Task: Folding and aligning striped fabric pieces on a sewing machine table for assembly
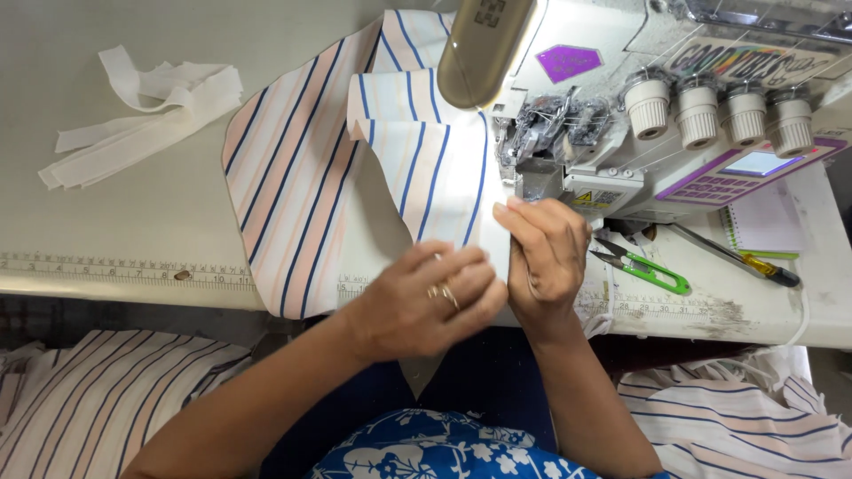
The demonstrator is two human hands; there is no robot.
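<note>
Pale counter carries a sewing machine, its top cut off by the frame. Both hands pinch a striped fabric piece just before the machine: left hand overlapping its lower edge, right hand beside it. Green snips lie right; white scraps lie far left.
</note>
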